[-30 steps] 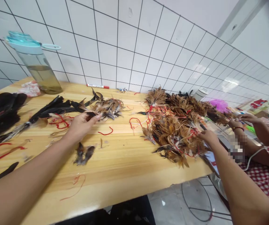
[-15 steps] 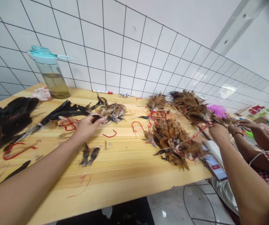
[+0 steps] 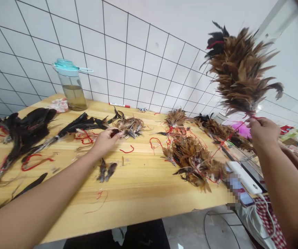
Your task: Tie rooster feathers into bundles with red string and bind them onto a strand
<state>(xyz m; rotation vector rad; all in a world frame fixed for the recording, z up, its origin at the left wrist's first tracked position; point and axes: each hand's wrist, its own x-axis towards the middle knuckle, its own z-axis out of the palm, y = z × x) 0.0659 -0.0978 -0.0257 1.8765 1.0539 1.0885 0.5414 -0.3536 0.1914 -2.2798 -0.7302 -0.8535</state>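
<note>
Your right hand [image 3: 264,129] is closed around the tied base of a brown feather bundle [image 3: 242,69], held upright in the air above the right end of the wooden table [image 3: 138,197]; a red thread [image 3: 223,147] slants from this grip down toward the brown feather heap [image 3: 192,154] on the tabletop. Your left hand [image 3: 104,141] is narrowed, thumb near fingers, beside the loose feather pile [image 3: 132,125]; whether it grips the dark feather showing there, you cannot tell. Black feathers [image 3: 32,128] lie at left, and a red cord scrap [image 3: 127,149] lies near your left hand. Along the tiled wall [image 3: 135,62] stand a turquoise-lidded bottle [image 3: 73,95], with a crumpled tissue [image 3: 59,104] beside it, and, lying flat, a red-capped marker [image 3: 119,105]. Below your right wrist, a white power bank [image 3: 244,177] and a smartphone [image 3: 242,193] crowd the table's edge; your right forearm partly hides a co-worker in red-and-white checked cloth [image 3: 270,214].
</note>
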